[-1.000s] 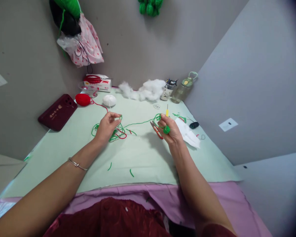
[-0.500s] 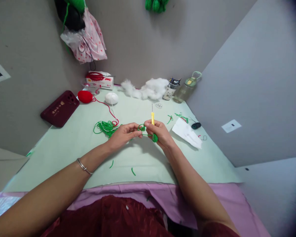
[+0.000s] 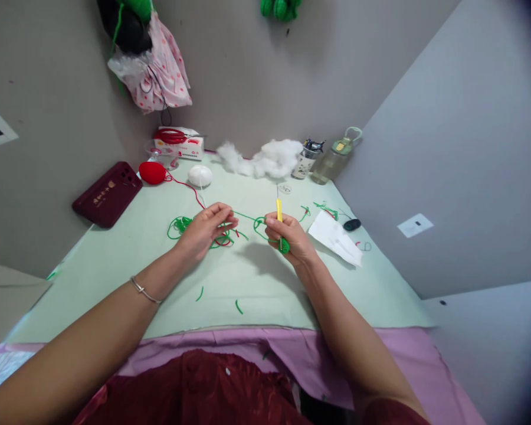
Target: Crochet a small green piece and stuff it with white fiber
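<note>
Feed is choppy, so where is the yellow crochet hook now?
Head view, just right of centre: the yellow crochet hook stands upright in the right hand, with the left hand and green yarn to its left.

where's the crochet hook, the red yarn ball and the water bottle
crochet hook (image 3: 278, 210): head view, its yellow handle
red yarn ball (image 3: 153, 172): head view, middle of the ball
water bottle (image 3: 331, 163): head view, its clear body

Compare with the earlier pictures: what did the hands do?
Since half a second ago the left hand drew left, away from the right hand, stretching the green yarn between them. The red scissors seen a second ago no longer show. The right hand keeps the yellow crochet hook; the red yarn ball stayed put.
</note>
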`<action>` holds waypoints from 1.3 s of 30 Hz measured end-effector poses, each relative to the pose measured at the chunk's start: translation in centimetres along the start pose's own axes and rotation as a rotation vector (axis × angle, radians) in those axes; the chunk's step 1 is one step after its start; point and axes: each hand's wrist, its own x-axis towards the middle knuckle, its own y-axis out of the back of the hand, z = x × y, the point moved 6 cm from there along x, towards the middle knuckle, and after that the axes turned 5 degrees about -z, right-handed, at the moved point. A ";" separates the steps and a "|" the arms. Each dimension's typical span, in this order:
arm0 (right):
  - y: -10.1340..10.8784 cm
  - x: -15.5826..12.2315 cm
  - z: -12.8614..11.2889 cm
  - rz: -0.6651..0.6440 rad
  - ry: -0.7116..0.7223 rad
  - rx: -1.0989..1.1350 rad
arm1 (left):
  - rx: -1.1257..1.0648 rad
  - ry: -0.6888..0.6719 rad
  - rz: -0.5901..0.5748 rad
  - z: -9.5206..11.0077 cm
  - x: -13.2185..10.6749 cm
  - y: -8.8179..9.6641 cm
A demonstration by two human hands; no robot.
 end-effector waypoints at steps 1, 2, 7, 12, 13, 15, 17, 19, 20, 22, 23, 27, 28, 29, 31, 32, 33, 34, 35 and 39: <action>0.0 0.0 0.0 -0.008 0.001 0.000 | -0.048 -0.008 0.034 0.1 0.2 0.4; -0.1 0.0 0.0 -0.014 0.002 0.000 | -0.093 -0.013 0.068 0.2 0.3 0.9; 0.0 0.0 -0.1 -0.037 0.008 0.006 | -0.234 -0.018 0.229 0.6 1.2 3.7; 0.2 -0.1 -0.2 -0.040 0.018 0.017 | -0.220 -0.050 0.335 1.5 1.7 5.7; 0.2 -0.1 -0.2 -0.042 0.015 0.018 | -0.199 -0.061 0.342 1.7 1.7 5.9; 0.2 -0.1 -0.2 -0.043 0.009 0.022 | -0.144 -0.096 0.359 2.2 1.7 6.2; 0.3 -0.1 -0.3 -0.038 0.011 0.028 | -0.069 -0.159 0.392 3.1 1.5 6.6; 0.4 -0.2 -0.4 -0.028 0.020 0.035 | 0.029 -0.255 0.451 4.6 1.1 7.0; 0.4 -0.3 -0.6 -0.024 0.026 0.038 | 0.086 -0.311 0.484 5.5 0.7 7.1; 0.1 -0.6 -0.8 -0.016 0.037 0.045 | 0.206 -0.410 0.535 7.4 -0.5 6.7; -0.2 -0.9 -0.9 -0.014 0.039 0.047 | 0.257 -0.446 0.541 8.0 -1.3 6.1; -2.1 -2.8 -1.6 0.030 0.078 0.083 | 0.265 -0.359 0.229 7.5 -5.0 0.8; -2.5 -3.4 -1.8 0.055 0.101 0.102 | 0.241 -0.298 0.110 6.6 -6.1 -0.9; -3.0 -4.1 -1.9 0.073 0.122 0.120 | 0.216 -0.242 0.004 5.8 -7.2 -2.6; -3.9 -5.5 -2.2 0.114 0.195 0.140 | 0.044 -0.086 -0.296 3.8 -9.0 -6.2; -4.3 -6.2 -2.4 0.141 0.247 0.140 | -0.014 -0.022 -0.395 3.2 -9.7 -7.5; -4.7 -7.0 -2.5 0.164 0.294 0.117 | -0.055 0.016 -0.415 2.9 -10.0 -8.3; -5.0 -7.7 -2.6 0.189 0.347 0.096 | -0.101 0.007 -0.381 2.9 -9.9 -8.6; -5.4 -8.4 -2.6 0.205 0.391 0.090 | -0.164 -0.028 -0.327 3.3 -9.5 -8.8; -7.0 -10.0 -2.4 0.119 0.468 0.141 | -0.298 -0.217 -0.228 5.3 -8.1 -8.7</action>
